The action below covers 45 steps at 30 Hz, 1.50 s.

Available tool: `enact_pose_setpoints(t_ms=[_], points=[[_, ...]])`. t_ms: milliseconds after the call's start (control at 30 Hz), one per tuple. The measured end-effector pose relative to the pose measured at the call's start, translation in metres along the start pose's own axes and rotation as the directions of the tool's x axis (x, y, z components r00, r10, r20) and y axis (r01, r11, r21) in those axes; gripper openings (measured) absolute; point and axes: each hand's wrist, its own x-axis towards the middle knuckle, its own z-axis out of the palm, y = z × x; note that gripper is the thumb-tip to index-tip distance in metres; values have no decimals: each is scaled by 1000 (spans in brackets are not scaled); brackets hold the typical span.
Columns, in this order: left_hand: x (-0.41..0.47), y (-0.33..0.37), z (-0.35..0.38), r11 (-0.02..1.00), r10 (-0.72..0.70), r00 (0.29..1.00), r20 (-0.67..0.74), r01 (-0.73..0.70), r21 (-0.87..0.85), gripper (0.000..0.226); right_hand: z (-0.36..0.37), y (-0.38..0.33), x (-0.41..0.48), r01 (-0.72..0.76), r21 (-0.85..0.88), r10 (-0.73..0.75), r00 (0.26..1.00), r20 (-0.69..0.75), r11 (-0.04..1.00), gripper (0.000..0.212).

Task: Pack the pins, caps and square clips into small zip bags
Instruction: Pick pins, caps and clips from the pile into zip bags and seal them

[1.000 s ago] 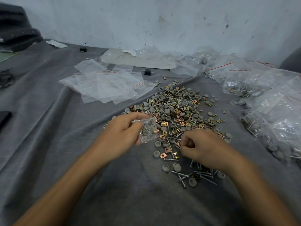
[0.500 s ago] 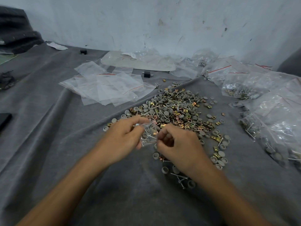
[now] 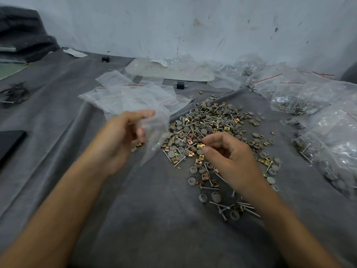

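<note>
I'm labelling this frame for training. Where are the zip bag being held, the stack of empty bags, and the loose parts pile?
held zip bag (image 3: 154, 132), head view, its clear middle.
stack of empty bags (image 3: 135, 93), head view, top sheet.
loose parts pile (image 3: 210, 122), head view, its dense centre.

The left hand (image 3: 123, 136), which a second ago held the small zip bag (image 3: 154, 136) low beside the heap of pins, caps and clips (image 3: 210, 128), has lifted it toward the far left of the cloth; the bag now hangs blurred. The right hand (image 3: 229, 157) has left the bag's mouth and hovers over the heap's near edge, fingers loosely curled.
</note>
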Motion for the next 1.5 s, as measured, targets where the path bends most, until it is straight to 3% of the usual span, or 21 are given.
enact_pose_setpoints(t_ms=[67, 133, 300, 400, 467, 533, 600, 633, 700, 767, 867, 1067, 1333, 1500], points=[[3, 11, -17, 947, -114, 993, 33, 119, -299, 24, -1, 1, 1, 3, 1, -3, 1000, -3, 1000, 18], [5, 16, -33, 872, -154, 988, 6, 139, -469, 29, -2, 3, 2, 5, -8, -5, 1000, 5, 1000, 18], [6, 17, -52, 813, -156, 987, -38, 106, -573, 26, -4, 6, 3, -4, -10, 5, 1000, 11, 1000, 16], [6, 20, -56, 778, -152, 988, -30, 101, -620, 41, -8, 6, 4, -12, -12, 12, 1000, -1, 1000, 14], [5, 24, -57, 825, -119, 993, -7, 95, -556, 44, -11, 7, 6, -17, -37, 16, 1000, -20, 999, 13], [5, 25, -53, 899, -49, 999, -9, 40, -436, 30, -14, 8, 7, -30, -85, 27, 999, -39, 996, 13], [7, 24, -49, 965, 43, 989, -143, -78, -251, 17, -16, 11, 8, -50, -153, 44, 998, -43, 987, 13], [8, 22, -46, 985, 103, 967, -231, -132, -112, 21, -17, 13, 9, -57, -203, 51, 998, -35, 977, 12], [7, 17, -37, 962, 247, 922, -299, -196, 190, 30, -18, 15, 10, -49, -326, 53, 999, 4, 944, 13], [3, 9, -25, 906, 319, 922, -220, -229, 356, 35, -17, 18, 11, -5, -436, 41, 997, 72, 900, 15], [-3, -2, -9, 895, 266, 958, -106, -205, 396, 39, -9, 22, 12, 40, -575, 54, 988, 145, 817, 17], [-11, -12, 12, 902, 182, 982, -53, -145, 406, 40, 6, 21, 13, 47, -759, 13, 997, 74, 650, 25], [-18, -18, 25, 897, 117, 993, 21, -115, 428, 34, 3, 17, 8, 59, -758, 67, 989, 135, 650, 42], [-20, -22, 27, 892, 106, 994, 39, -113, 439, 34, 4, 14, 7, 65, -755, 81, 985, 155, 653, 20]])
